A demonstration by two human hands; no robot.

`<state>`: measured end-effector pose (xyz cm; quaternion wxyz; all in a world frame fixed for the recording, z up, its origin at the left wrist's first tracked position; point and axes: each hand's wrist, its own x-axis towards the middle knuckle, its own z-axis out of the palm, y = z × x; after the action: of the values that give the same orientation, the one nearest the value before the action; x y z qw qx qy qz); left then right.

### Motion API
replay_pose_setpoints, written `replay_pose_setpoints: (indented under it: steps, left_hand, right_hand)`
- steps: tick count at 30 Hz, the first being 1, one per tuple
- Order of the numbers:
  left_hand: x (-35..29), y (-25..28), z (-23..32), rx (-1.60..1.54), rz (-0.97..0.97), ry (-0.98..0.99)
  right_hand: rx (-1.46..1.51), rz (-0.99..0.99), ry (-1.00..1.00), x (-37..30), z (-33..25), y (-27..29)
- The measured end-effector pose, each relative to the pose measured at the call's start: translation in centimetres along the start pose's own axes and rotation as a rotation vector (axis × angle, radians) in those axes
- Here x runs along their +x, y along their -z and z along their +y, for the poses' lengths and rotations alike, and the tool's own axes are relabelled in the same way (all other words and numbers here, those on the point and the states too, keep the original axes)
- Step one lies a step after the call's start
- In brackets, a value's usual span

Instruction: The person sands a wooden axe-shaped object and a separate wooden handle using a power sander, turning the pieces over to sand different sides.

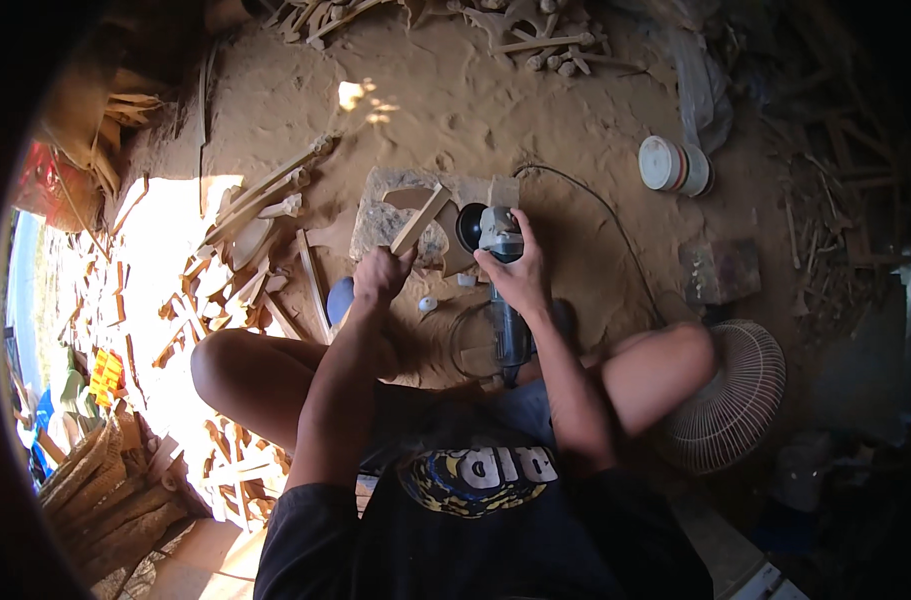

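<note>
My left hand (380, 272) is closed round the near end of a pale, squared wooden stick (422, 218), which slants up to the right. Beneath the stick lies a worn, pitted slab (372, 222) on the dusty ground. In my right hand (520, 275) is an angle grinder (511, 335), its body pointing back toward my lap. My fingers wrap its metal head. The grinder's dark round disc (469, 227) faces the stick, just right of it; whether they touch I cannot tell. A small white round piece (427, 304) sits below the slab, between my forearms.
A dark cord (615, 218) curves along the ground right of the grinder. Wooden offcuts (260, 205) heap up on the left, with more pieces (545, 42) at the far edge. A white tub (662, 164), a boxy block (720, 271) and a round fan (732, 400) stand to the right.
</note>
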<state>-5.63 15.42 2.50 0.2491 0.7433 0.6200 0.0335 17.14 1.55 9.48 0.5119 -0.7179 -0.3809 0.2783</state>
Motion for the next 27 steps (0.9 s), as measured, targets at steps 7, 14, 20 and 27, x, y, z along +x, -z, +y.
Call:
replay_pose_setpoints:
  steps: [7, 14, 20, 27]
  left_hand:
    - [0.2, 0.4, 0.7, -0.014, -0.046, 0.017]
    - [0.7, 0.0, -0.3, -0.028, -0.041, 0.006]
    - [0.8, -0.6, -0.3, -0.052, -0.004, -0.038]
    - [0.9, -0.4, 0.1, -0.030, -0.066, -0.001]
  right_hand:
    - [-0.283, 0.053, 0.076, -0.6, 1.4, 0.9]
    - [0.047, 0.032, 0.014, 0.7, -2.2, 0.0]
    - [-0.004, 0.011, 0.016, 0.3, -0.7, -0.4]
    - [-0.160, 0.048, 0.114, -0.6, 1.1, 0.2]
